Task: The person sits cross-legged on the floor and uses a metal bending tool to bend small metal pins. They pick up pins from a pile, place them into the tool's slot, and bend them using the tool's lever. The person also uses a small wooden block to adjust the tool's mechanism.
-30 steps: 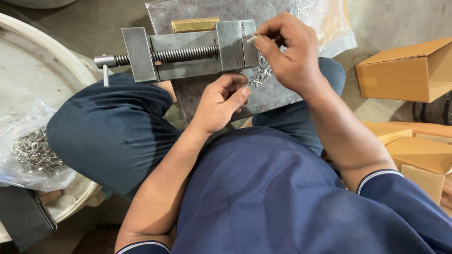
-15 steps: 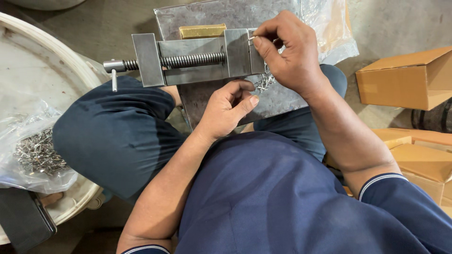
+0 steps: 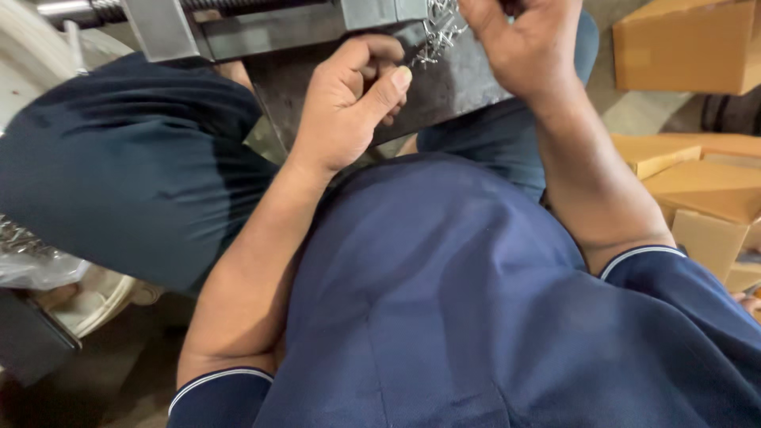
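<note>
A grey metal vise [image 3: 261, 28] with a threaded screw lies on a steel plate [image 3: 452, 87] across my lap, at the top of the view. My left hand [image 3: 349, 103] rests on the plate, fingers curled, pinching the lower end of a silver chain [image 3: 436, 36]. My right hand [image 3: 527, 47] sits at the vise jaw, closed on the upper part of the same chain. Its fingertips are cut off by the frame's top edge. My dark blue shirt and trousers fill the lower view.
Cardboard boxes [image 3: 690, 43] stand at the upper right, and more of the boxes [image 3: 705, 198] sit at the right edge. A clear bag of small silver metal parts [image 3: 24, 250] lies on a white round tray [image 3: 95, 301] at the left. A dark object [image 3: 32, 341] sits below it.
The view has dropped and closed in, so the vise now sits at the top edge. Both hands stay on the chain by the vise jaw, the left hand a little higher.
</note>
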A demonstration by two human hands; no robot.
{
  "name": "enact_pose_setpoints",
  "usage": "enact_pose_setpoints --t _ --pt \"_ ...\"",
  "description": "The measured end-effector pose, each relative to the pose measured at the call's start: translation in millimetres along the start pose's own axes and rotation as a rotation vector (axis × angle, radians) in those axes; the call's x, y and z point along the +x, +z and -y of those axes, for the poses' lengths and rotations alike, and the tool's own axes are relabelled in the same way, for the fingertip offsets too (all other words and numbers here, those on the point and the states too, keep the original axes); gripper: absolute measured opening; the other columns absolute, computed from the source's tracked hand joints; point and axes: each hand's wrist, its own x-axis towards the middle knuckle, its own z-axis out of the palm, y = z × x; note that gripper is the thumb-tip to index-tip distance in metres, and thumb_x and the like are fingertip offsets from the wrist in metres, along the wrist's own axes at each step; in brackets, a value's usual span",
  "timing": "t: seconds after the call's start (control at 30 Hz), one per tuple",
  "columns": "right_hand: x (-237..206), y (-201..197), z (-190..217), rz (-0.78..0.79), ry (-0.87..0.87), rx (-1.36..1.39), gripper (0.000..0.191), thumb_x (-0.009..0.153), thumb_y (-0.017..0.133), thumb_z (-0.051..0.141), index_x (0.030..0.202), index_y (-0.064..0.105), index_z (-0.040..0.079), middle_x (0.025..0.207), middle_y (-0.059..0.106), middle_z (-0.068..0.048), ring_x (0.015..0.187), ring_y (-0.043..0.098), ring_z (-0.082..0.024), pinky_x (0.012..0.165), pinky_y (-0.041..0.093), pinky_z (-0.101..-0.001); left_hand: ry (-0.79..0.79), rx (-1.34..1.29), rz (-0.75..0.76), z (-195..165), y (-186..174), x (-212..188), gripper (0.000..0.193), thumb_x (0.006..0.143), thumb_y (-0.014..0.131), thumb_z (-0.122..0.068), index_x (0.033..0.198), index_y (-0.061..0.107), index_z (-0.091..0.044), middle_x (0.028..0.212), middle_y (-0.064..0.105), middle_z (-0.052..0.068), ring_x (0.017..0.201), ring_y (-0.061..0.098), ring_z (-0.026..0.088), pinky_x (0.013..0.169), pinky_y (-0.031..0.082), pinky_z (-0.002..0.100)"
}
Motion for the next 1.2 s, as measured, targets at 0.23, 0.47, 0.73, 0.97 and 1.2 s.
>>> enact_pose_setpoints --t 0.23,0.47,0.73,0.97,1.2 --pt "-40.9 11.2 -4.0 0.09 -0.079 -0.235 0.011 0.101 0.079 0.003 0.111 0.073 0.002 0.092 0.063 -0.008 0.072 0.059 -0.016 0.065 0.047 -0.0301 0.009 -0.11 0.019 -0.3 -1.9 2.1 0.025 0.108 0.068 -0.01 0.127 0.057 0.002 0.092 0.061 0.003 0.081 0.059 0.01 0.07 0.052 0.026" --pt "-30.3 10.1 -0.3 0.106 -0.111 -0.301 0.017 0.1 0.081 0.004 0.114 0.072 0.004 0.094 0.062 -0.008 0.073 0.062 -0.019 0.068 0.049 -0.0319 0.029 -0.077 0.007 3.3 -2.5 1.6 0.025 0.107 0.067 -0.009 0.127 0.057 0.002 0.095 0.063 0.003 0.082 0.061 0.011 0.072 0.054 0.027" --pt "-21.4 13.8 14.9 0.129 -0.163 -0.425 0.022 0.095 0.085 0.013 0.112 0.072 0.006 0.093 0.062 -0.007 0.072 0.062 -0.023 0.064 0.048 -0.0367 0.013 -0.062 0.01 -0.8 -0.5 2.3 0.026 0.107 0.068 -0.011 0.126 0.057 0.001 0.094 0.062 0.003 0.082 0.061 0.01 0.072 0.054 0.026" --pt "-23.6 13.8 8.3 0.136 -0.087 -0.338 0.011 0.098 0.079 0.007 0.107 0.074 0.004 0.092 0.063 -0.009 0.075 0.063 -0.022 0.068 0.049 -0.0337 0.023 -0.077 0.027 -3.1 1.7 2.3 0.024 0.107 0.068 -0.01 0.126 0.058 0.001 0.091 0.062 0.002 0.079 0.058 0.009 0.071 0.052 0.026" --pt "-24.4 6.5 0.9 0.157 -0.022 -0.128 0.012 0.106 0.078 0.005 0.117 0.075 0.001 0.092 0.065 -0.007 0.076 0.06 -0.014 0.07 0.048 -0.0281 0.024 0.065 0.029 -4.9 3.1 3.1 0.024 0.107 0.069 -0.013 0.124 0.059 0.0 0.089 0.06 -0.002 0.077 0.055 0.005 0.068 0.051 0.023"
